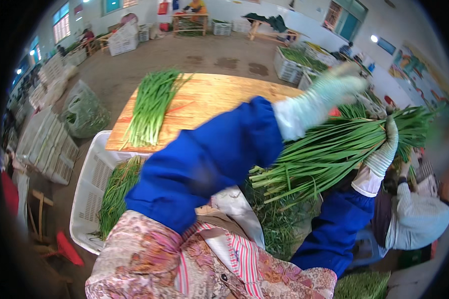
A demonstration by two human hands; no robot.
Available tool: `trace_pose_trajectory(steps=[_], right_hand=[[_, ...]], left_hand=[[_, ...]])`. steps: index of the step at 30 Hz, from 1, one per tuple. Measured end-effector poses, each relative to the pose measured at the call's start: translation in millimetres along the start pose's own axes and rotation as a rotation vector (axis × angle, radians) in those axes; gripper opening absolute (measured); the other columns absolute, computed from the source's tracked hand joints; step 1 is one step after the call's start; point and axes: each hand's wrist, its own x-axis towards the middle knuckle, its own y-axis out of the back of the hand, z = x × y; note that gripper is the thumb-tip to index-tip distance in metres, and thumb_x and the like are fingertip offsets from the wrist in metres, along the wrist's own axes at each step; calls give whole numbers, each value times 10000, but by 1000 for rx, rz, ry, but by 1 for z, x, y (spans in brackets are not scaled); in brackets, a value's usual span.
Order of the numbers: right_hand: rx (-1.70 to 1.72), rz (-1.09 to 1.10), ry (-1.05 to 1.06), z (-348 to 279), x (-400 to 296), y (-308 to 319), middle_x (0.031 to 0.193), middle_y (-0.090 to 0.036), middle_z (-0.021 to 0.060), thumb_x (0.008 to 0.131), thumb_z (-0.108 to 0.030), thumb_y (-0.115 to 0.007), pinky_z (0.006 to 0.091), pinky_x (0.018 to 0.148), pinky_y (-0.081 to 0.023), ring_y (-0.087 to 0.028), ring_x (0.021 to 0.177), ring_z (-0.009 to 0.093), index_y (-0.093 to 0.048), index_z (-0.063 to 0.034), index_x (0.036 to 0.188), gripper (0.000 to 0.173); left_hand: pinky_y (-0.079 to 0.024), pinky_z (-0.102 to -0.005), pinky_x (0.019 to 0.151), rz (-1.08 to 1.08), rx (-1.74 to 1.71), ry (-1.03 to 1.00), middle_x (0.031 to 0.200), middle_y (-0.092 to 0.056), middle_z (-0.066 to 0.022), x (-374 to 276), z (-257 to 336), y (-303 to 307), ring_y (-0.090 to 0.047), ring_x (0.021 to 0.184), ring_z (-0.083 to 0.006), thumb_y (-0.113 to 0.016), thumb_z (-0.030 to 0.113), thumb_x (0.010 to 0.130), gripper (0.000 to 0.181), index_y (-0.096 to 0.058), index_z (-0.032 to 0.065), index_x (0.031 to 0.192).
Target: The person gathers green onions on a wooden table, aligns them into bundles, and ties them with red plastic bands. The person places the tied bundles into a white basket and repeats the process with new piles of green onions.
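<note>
My right hand (pixel 384 149), in a striped knit glove, grips a large bunch of garlic chives (pixel 321 153). Their pale stem ends point left and their leaf tips right. Above the bunch, my gloved left hand (pixel 338 85) reaches across to the right, blurred by motion. Its fingers look spread, and I see nothing held in it. Another bundle of chives (pixel 153 106) lies on the wooden tabletop (pixel 217 89), towards its left end. Part of that tabletop is hidden by my blue left sleeve.
A white plastic crate (pixel 84 202) holding greens stands left of me. Loose trimmings (pixel 284 231) lie below the held bunch. A person (pixel 415 220) is close on my right. Stacked crates (pixel 48 145) and a plastic bag (pixel 84 112) sit farther left; more crates (pixel 290 67) stand beyond the table.
</note>
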Motion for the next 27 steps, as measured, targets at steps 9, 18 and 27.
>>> trace_pose_trajectory(steps=[9, 18, 27], right_hand=[[206, 23, 248, -62, -18, 83, 817, -587, 48, 903, -181, -567, 459, 998, -416, -581, 791, 193, -577, -21, 1104, 257], [181, 46, 342, -94, -40, 74, 872, -561, 72, 887, -196, -579, 412, 968, -415, -545, 841, 206, -523, 25, 1137, 338], [40, 126, 298, -107, -56, 83, 885, -625, 102, 905, -219, -558, 346, 755, -521, -600, 792, 202, -566, 4, 1128, 316]], left_hand=[[-522, -291, 653, -8, 709, 722, 817, -673, -95, -110, 2, 82, -654, 748, -170, -600, 321, 888, 351, -676, -16, 954], [-471, -411, 827, -255, 943, 603, 932, -635, -265, -153, -74, 29, -620, 918, -377, -473, 550, 878, 617, -602, -34, 1028], [-469, -291, 671, -255, 764, 472, 751, -634, -152, -181, -113, 36, -585, 694, -152, -592, 265, 899, 253, -625, 15, 880]])
